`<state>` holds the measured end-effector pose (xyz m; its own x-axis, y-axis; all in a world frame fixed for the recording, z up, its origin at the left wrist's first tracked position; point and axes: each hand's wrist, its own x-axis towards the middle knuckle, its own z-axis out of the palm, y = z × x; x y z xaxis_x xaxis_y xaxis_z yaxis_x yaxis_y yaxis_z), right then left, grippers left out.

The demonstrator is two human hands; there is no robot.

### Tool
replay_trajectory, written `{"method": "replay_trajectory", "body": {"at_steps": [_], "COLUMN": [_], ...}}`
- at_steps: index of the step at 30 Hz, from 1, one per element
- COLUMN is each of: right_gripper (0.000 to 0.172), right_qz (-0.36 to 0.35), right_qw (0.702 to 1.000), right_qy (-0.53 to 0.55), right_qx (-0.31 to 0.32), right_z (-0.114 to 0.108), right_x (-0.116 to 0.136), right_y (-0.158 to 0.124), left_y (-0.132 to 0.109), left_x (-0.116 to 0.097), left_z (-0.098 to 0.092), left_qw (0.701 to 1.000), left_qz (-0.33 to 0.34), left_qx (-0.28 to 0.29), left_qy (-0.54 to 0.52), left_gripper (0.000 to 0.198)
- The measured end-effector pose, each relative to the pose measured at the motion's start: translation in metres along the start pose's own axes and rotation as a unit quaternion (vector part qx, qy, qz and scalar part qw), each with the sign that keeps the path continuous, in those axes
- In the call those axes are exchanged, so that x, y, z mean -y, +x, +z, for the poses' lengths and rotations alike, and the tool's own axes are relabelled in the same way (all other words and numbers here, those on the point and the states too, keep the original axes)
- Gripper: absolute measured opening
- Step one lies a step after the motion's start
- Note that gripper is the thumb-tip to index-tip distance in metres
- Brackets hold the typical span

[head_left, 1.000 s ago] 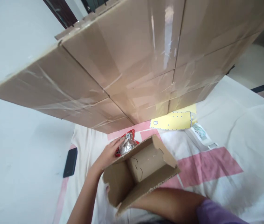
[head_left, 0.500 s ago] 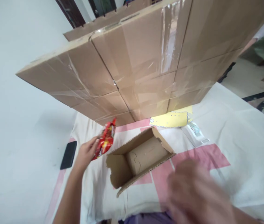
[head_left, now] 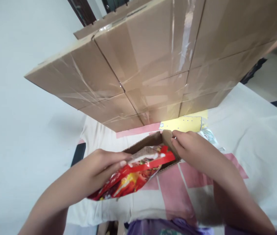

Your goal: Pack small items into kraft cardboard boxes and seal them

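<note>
My left hand [head_left: 111, 164] is closed on the near-left edge of a shiny red food packet [head_left: 133, 174] with printed pictures. The packet is tilted over the open cardboard box [head_left: 150, 141] and hides most of its inside. At the box's right end, my right hand [head_left: 183, 142] has its thumb and fingers pinched on the upper edge of the wall.
Large taped cardboard boxes [head_left: 150, 65] stand like a wall behind. A black phone [head_left: 78, 153] lies at the left edge of the cloth-covered surface [head_left: 246, 130]. A white printed packet [head_left: 209, 136] lies past my right hand, beside a yellow patch [head_left: 184, 124].
My left hand has brought the red packet rightward from beside the cardboard box to over it. My right hand has moved up from the lower right onto the box's right end.
</note>
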<state>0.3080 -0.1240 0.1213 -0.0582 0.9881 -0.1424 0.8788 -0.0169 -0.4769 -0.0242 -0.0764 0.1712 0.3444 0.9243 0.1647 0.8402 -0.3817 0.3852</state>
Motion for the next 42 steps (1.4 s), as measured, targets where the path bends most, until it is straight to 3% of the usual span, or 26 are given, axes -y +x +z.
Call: {"method": "replay_trajectory", "body": {"at_steps": [5, 7, 10, 13, 17, 21, 23, 25, 26, 27, 29, 30, 32, 34, 36, 39, 41, 42], "right_gripper": [0.027, 0.025, 0.024, 0.024, 0.023, 0.023, 0.029, 0.035, 0.037, 0.038, 0.041, 0.043, 0.046, 0.049, 0.053, 0.069, 0.072, 0.064], "right_qz": [-0.017, -0.016, -0.005, -0.004, -0.027, -0.073, -0.114, -0.145, -0.151, -0.151, -0.145, -0.143, -0.138, -0.144, -0.153, -0.144, -0.153, -0.175], "right_qw": [0.999, 0.998, 0.999, 0.999, 0.999, 0.996, 0.99, 0.983, 0.98, 0.978, 0.975, 0.973, 0.97, 0.965, 0.954, 0.945, 0.941, 0.935], "right_qy": [0.049, 0.055, 0.048, 0.047, 0.032, 0.039, 0.066, 0.095, 0.106, 0.115, 0.133, 0.143, 0.167, 0.205, 0.257, 0.282, 0.257, 0.246], "right_qx": [0.007, 0.002, -0.008, 0.0, 0.012, 0.032, 0.048, 0.065, 0.075, 0.085, 0.108, 0.115, 0.11, 0.081, 0.032, -0.082, -0.158, -0.185], "right_z": [0.0, 0.002, 0.003, 0.004, 0.001, -0.005, -0.005, -0.003, 0.0, 0.002, 0.009, 0.012, 0.019, 0.028, 0.04, 0.062, 0.074, 0.078], "right_x": [-0.006, -0.005, -0.004, -0.006, -0.006, -0.001, 0.001, 0.002, 0.003, 0.003, 0.001, 0.0, -0.005, -0.012, -0.018, -0.022, -0.02, -0.019], "right_y": [0.004, 0.005, 0.006, 0.003, -0.006, -0.016, -0.017, -0.013, -0.009, -0.005, 0.002, 0.005, 0.006, 0.003, 0.001, 0.002, 0.006, 0.008], "left_y": [0.021, 0.03, 0.037, 0.034, 0.02, -0.004, -0.023, -0.044, -0.055, -0.065, -0.08, -0.085, -0.089, -0.089, -0.084, -0.075, -0.069, -0.066], "left_x": [-0.032, -0.04, -0.039, -0.03, -0.02, 0.002, 0.024, 0.046, 0.055, 0.061, 0.065, 0.064, 0.056, 0.048, 0.042, 0.039, 0.039, 0.038], "left_z": [0.055, 0.072, 0.081, 0.078, 0.06, 0.042, 0.045, 0.061, 0.072, 0.085, 0.11, 0.12, 0.134, 0.141, 0.144, 0.144, 0.139, 0.136], "left_qw": [0.992, 0.979, 0.953, 0.951, 0.95, 0.961, 0.973, 0.97, 0.957, 0.946, 0.948, 0.955, 0.964, 0.969, 0.968, 0.959, 0.965, 0.972], "left_qz": [0.067, 0.107, 0.137, 0.138, 0.198, 0.24, 0.224, 0.165, 0.144, 0.14, 0.158, 0.174, 0.194, 0.174, 0.095, -0.023, -0.03, -0.016], "left_qx": [0.097, 0.161, 0.254, 0.267, 0.24, 0.139, 0.025, -0.136, -0.2, -0.222, -0.189, -0.151, -0.086, -0.061, -0.093, -0.133, -0.131, -0.124], "left_qy": [0.041, 0.056, 0.09, 0.076, 0.008, -0.01, -0.043, -0.112, -0.155, -0.19, -0.2, -0.186, -0.158, -0.166, -0.215, -0.25, -0.226, -0.201], "left_gripper": [0.039, 0.039, 0.04, 0.037, 0.038, 0.039, 0.034, 0.025, 0.03, 0.045, 0.075, 0.08, 0.066, 0.04, 0.034, 0.065, 0.085, 0.089]}}
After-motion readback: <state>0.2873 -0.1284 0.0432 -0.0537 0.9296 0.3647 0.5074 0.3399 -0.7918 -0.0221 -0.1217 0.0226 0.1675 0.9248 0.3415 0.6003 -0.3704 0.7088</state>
